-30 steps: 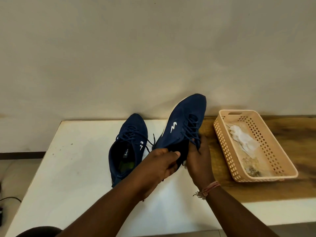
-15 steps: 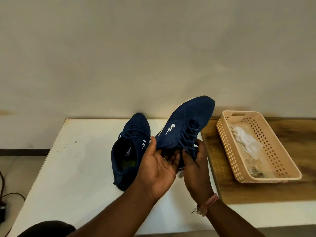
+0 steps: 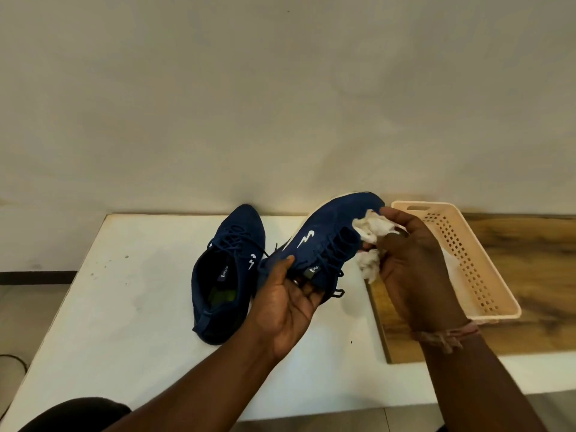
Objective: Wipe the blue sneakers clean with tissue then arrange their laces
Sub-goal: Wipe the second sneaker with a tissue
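Blue sneaker (image 3: 324, 241), raised off the tabletop (image 3: 131, 291) in the cupped left hand (image 3: 290, 310), is mid-wipe, the right hand (image 3: 414, 263) pinching crumpled tissue (image 3: 372, 227) against its toe, while its mate (image 3: 227, 269) rests alongside, laces on both apparently still unarranged.

Single head-worn wide-angle view, looking forward and down from close above the white table (image 3: 131, 307), facing the far wall (image 3: 280, 104); forearms entering from the near edge; no second view.
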